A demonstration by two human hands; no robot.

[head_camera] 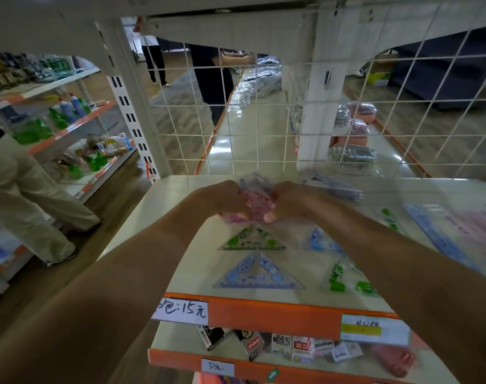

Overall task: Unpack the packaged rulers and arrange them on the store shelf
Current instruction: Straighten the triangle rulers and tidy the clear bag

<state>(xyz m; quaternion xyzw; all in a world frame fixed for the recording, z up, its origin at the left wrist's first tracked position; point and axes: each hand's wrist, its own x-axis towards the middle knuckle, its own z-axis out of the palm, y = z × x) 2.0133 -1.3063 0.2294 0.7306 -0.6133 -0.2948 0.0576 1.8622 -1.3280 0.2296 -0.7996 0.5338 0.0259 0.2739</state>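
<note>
Both my hands meet over the cream store shelf [158, 206]. My left hand [222, 198] and my right hand [289, 202] both grip a crinkled clear plastic pack with a pink ruler [257, 205] between them. Below them on the shelf lie a green triangle ruler [251, 239] and a blue triangle ruler [257, 273]. Another blue triangle ruler [320, 242] and green ruler pieces [337, 275] lie to the right. Blurred packs of blue and pink rulers [452, 234] lie at the far right.
A white wire grid [264, 128] backs the shelf. The orange front edge [264, 314] carries price labels, and small boxes [280, 345] fill the shelf below. A person in beige trousers [28, 195] stands left by shelves of bottles. Other people stand beyond the grid.
</note>
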